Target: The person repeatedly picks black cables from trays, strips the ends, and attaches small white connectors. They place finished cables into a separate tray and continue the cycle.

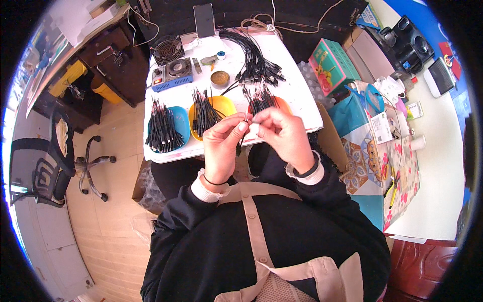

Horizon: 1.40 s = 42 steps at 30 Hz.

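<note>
Over the table's front edge, my left hand (220, 146) pinches a short black cable (240, 145) between thumb and forefinger, its thin wire end pointing up. My right hand (289, 138) meets it at that end, thumb and fingertips closed on the fine wires; the exact grip is small and slightly blurred. Beyond my hands are three trays: blue (183, 120), yellow (229, 104) and orange (284, 104). Each carries a bundle of short black cables with reddish wire ends: one bundle (162, 130) on blue, another (204, 117) on yellow, a third (259, 99) on orange.
Behind the trays stand a blue hot-plate unit (173, 75), a black fan (168, 51), a round tin (220, 79) and a propped phone (204, 21). A heap of longer black cables (256, 63) covers the back right. Right of the table are boxes (329, 65); an office chair (48, 161) stands left.
</note>
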Each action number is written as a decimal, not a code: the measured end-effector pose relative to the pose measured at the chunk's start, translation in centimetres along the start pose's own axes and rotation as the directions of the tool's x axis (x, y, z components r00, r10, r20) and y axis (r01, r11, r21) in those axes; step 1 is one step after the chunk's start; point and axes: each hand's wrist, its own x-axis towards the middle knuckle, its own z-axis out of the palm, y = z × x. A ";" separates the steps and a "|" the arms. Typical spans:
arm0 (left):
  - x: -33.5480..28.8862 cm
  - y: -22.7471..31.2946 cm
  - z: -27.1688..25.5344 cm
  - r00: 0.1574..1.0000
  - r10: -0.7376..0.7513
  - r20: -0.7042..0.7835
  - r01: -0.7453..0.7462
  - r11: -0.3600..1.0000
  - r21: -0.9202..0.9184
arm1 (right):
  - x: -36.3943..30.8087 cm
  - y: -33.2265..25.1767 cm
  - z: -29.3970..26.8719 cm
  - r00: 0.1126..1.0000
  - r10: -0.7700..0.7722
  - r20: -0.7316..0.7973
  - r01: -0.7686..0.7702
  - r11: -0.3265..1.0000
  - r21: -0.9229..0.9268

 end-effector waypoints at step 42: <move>2.0 0.1 -4.0 0.954 -0.297 0.042 0.292 0.952 0.091 | 29.1 23.5 -8.1 0.996 0.069 -0.052 -0.082 0.578 -0.812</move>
